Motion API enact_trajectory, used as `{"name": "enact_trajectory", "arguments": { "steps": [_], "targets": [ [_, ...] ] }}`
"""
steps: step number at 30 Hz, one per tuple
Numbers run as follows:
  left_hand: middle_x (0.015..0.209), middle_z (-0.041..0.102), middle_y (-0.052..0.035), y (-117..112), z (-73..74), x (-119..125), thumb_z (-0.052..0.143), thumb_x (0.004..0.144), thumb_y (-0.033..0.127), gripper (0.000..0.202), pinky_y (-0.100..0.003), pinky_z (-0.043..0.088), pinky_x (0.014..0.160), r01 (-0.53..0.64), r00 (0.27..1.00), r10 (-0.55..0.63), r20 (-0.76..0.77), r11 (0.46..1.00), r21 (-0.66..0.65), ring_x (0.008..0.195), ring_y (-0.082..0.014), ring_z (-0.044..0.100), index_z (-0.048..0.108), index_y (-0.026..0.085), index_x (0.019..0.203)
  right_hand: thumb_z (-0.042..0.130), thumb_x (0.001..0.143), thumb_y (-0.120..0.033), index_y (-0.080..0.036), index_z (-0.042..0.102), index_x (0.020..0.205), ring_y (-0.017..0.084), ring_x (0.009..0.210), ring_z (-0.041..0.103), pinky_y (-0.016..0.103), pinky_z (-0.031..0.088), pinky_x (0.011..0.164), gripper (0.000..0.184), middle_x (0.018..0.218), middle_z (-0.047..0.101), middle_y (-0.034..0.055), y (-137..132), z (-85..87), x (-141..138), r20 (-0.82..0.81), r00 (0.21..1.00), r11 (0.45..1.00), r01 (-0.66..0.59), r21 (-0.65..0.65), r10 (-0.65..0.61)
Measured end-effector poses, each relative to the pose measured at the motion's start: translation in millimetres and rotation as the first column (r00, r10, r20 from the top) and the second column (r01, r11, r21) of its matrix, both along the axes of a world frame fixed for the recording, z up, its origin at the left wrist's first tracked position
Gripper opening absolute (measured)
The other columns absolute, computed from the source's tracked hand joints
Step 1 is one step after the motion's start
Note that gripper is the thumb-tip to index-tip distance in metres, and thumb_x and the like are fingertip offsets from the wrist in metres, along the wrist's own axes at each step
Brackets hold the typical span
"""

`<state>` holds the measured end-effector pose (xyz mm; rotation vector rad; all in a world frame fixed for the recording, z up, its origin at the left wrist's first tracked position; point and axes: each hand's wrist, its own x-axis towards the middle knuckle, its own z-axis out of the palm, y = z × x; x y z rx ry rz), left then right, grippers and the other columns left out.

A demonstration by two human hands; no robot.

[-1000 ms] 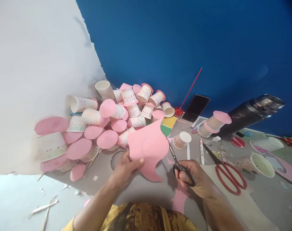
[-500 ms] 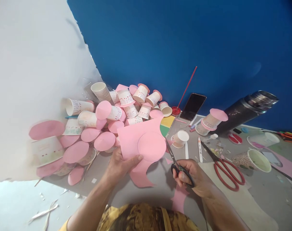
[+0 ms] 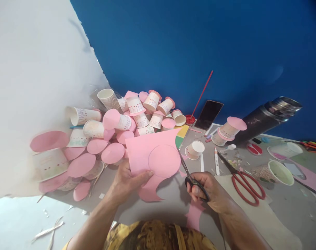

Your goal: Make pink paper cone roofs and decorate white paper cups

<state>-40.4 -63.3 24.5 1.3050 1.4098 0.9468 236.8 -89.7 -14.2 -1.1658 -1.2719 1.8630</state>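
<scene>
My left hand [image 3: 130,180] pinches the lower left of a sheet of pink paper [image 3: 139,152], thumb on top and fingers hidden beneath. A circle is drawn on the sheet, and its right and lower right edge is cut along the line. In my right hand [image 3: 206,189] are scissors with black handles [image 3: 190,178], fingers through the loops. Their blades point up and left and meet the paper at the circle's right edge. Under the right hand lies a pink paper offcut [image 3: 194,213].
Decorated paper cups with pink discs [image 3: 112,152] are heaped at the left. Right of my hands lie red-handled scissors [image 3: 248,187], a marker [image 3: 216,161] and a small cup [image 3: 194,150]. A phone [image 3: 209,114] and a dark thermos [image 3: 264,119] lean against the blue wall.
The pink sheet has turned and shifted slightly in my left hand. The scissors stay at nearly the same spot, at the circle's right edge.
</scene>
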Motion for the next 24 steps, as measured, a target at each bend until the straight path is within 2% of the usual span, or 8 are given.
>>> {"name": "enact_trajectory", "arguments": {
  "steps": [9,15,19,24],
  "targets": [
    [0.055,0.057,0.0001,3,14.5,2,0.081,0.066,0.040,0.031,-0.026,0.042,0.048,0.044,0.997,-0.045,0.064,0.999,0.017,0.051,-0.0140,0.048,0.060,0.019,0.059,0.078,0.069,-0.071,-0.017,0.062,0.069,0.008,0.048,0.038,0.023,0.026,0.047,0.056,0.051,0.053,-0.0030,0,-2.8,0,-0.015,1.000,1.000,-0.001,0.003,0.001],
    [0.056,0.058,0.0013,5,11.2,-5,0.082,0.067,0.039,0.029,-0.024,0.041,0.046,0.049,0.998,-0.050,0.027,0.998,0.033,0.051,-0.0128,0.048,0.063,0.018,0.065,0.079,0.068,-0.071,-0.016,0.061,0.068,0.007,0.046,0.036,0.022,0.024,0.047,0.058,0.049,0.052,-0.0041,-1,-1.3,-1,-0.012,1.000,1.000,-0.007,-0.013,0.007],
    [0.052,0.055,0.0036,8,7.5,-12,0.080,0.070,0.037,0.026,-0.022,0.038,0.044,0.117,0.993,-0.117,-0.026,0.992,0.036,0.048,-0.0103,0.044,0.063,0.017,0.067,0.080,0.067,-0.072,-0.016,0.061,0.071,0.006,0.044,0.037,0.022,0.022,0.044,0.059,0.050,0.052,-0.0041,-1,0.2,0,-0.018,0.999,0.999,-0.037,-0.033,0.037],
    [0.056,0.059,0.0026,10,9.5,-17,0.076,0.073,0.036,0.024,-0.020,0.036,0.043,0.194,0.978,-0.190,-0.085,0.980,0.033,0.050,-0.0106,0.048,0.063,0.016,0.070,0.080,0.066,-0.073,-0.015,0.062,0.072,0.006,0.044,0.038,0.022,0.022,0.044,0.061,0.050,0.054,-0.0029,-1,0.1,1,-0.016,0.999,0.998,-0.045,-0.048,0.044]
  ]
}}
